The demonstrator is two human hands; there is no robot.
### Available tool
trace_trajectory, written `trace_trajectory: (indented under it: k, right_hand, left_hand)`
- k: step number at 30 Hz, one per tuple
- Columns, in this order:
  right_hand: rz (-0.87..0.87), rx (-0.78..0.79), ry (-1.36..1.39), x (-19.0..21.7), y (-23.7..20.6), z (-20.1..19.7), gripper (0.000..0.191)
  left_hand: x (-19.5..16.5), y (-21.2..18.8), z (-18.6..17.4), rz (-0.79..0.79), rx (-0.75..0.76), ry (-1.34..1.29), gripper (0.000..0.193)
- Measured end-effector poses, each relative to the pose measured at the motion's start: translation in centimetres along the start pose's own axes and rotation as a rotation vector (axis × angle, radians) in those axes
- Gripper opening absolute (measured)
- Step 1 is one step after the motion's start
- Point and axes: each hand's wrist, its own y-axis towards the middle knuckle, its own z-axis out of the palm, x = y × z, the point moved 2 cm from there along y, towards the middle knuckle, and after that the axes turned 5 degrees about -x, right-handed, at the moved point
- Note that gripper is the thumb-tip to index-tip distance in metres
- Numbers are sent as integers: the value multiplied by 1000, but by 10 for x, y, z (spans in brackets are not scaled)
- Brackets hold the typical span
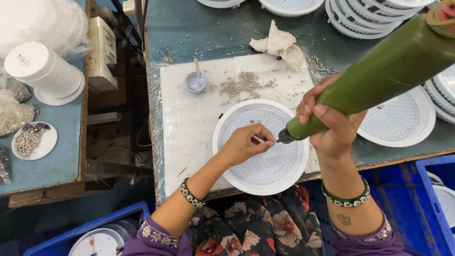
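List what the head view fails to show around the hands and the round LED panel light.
- Screw at the left hand fingertips: too small to confirm.
- Green power screwdriver: its top is cut off by the upper right edge.
- LED panel light: partly covered by both hands; the right hand hides its right rim.

1. I see a teal desk (208, 33) with a white board (189, 128) wrapped in clear film.
2. Second blue desk (52, 161) at left across a dark gap.
3. Blue crates (429, 189) below, even light.

Left hand (244, 142) pinches its fingertips together; right hand (327, 121) is wrapped in a closed grip.
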Motion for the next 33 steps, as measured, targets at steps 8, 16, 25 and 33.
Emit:
trace_trajectory:
  k: [8, 16, 25, 33]
  right_hand:
    - [10, 11, 14, -4, 0, 1, 25]
    - [5, 23, -9, -5, 0, 1, 26]
    - [-9, 30, -14, -6, -1, 3, 26]
    - [-29, 24, 0, -40, 0, 5, 23]
  left_hand:
    - [0, -1, -1, 19, -2, -6, 16]
    - [5, -2, 0, 56, 5, -5, 16]
    - [6, -3, 0, -16, 29, -105, 16]
    - [-9, -4, -20, 433, -245, 531, 15]
